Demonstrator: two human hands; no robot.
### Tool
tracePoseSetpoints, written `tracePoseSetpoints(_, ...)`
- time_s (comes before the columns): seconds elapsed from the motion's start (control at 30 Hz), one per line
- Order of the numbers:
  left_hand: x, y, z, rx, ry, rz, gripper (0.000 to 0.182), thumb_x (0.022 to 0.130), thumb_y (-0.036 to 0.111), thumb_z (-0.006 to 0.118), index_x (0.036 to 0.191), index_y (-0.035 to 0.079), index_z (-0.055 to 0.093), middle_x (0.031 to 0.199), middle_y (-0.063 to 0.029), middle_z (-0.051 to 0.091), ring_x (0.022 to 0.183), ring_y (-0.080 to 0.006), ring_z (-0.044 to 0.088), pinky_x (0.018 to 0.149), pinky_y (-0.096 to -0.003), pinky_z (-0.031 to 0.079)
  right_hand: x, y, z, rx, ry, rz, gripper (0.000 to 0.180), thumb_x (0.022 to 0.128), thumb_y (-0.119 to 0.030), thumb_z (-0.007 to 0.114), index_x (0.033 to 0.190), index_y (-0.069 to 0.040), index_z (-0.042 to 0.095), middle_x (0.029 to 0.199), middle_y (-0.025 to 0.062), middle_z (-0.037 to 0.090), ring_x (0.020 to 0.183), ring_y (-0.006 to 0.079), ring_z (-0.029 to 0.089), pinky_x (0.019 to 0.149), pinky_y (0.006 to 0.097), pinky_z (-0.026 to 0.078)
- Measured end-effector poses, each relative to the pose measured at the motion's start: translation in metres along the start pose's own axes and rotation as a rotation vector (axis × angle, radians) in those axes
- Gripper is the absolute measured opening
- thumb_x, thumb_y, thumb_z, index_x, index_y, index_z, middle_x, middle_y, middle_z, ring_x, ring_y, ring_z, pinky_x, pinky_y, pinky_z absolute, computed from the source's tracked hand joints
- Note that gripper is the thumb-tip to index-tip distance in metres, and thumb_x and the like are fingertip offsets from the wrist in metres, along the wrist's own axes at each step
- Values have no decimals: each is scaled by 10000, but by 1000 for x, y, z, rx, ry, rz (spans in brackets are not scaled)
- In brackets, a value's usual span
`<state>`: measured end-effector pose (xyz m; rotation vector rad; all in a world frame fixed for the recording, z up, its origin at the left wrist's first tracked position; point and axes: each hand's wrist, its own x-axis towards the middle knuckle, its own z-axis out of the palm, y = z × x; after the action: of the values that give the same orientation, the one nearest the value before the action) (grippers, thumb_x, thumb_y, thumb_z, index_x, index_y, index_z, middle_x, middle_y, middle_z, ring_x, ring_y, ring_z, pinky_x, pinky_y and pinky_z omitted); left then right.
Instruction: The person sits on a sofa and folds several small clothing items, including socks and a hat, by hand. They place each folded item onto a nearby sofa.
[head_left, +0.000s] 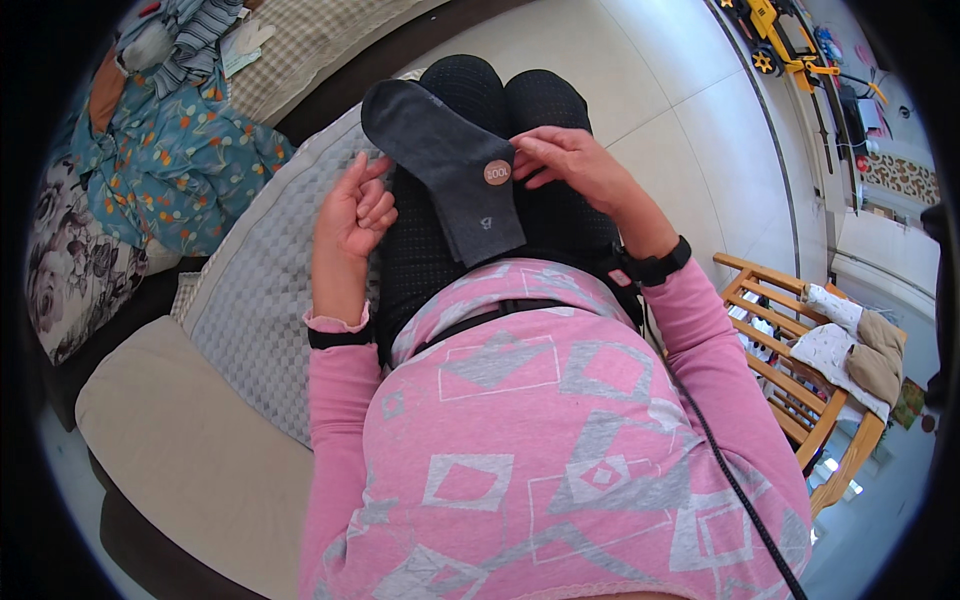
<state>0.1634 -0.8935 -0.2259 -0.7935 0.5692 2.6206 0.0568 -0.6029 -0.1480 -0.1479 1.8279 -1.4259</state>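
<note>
A dark grey sock (465, 202) lies flat across my thighs, its toe to the upper left and its cuff towards my waist. Layered edges show at the cuff, perhaps a second sock beneath. A round orange sticker (496, 172) sits on its ankle part. My left hand (360, 206) is beside the sock's left edge, palm up, with thumb and index finger out and the other fingers curled; I see nothing in it. On the opposite side, my right hand (562, 161) has its fingertips at the sock's edge, fingers slightly apart. Whether they touch the fabric is unclear.
I sit on a sofa with a quilted grey cover (255, 300). A beige cushion (195, 457) is at the left, near a teal patterned garment (187, 172) worn by another person. A wooden rack (795, 360) with clothes and a yellow toy vehicle (772, 37) are at the right.
</note>
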Motion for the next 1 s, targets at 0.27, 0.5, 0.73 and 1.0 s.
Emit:
tracePoseSetpoints(0.27,-15,-15,18,117,-37,32,301,962,320,572,948,21,611,439,14,331,355,-97,274,408,-258,241,27,-2,17,-24,20,61,450,906,-471,607,998,-33,661,864,31,631,792,106,574,671,236,464)
tracePoseSetpoints(0.5,-13,-19,30,199,-75,21,271,940,300,611,811,65,568,440,17,331,354,-100,299,395,-265,241,29,-6,13,-28,-19,73,482,884,-519,608,968,-47,658,871,30,620,790,121,565,689,246,452)
tracePoseSetpoints(0.73,-16,-27,42,251,54,103,268,914,191,636,731,121,453,473,33,334,356,-91,312,382,-258,246,30,-5,21,-113,94,97,426,908,-499,582,1017,-88,598,948,7,583,872,100,549,699,246,465)
tracePoseSetpoints(1.0,-18,-31,39,216,14,112,192,898,174,649,807,109,493,505,47,345,374,-82,311,385,-256,246,21,-6,27,108,-139,13,270,834,-248,724,957,-30,621,834,5,622,764,81,577,711,231,462)
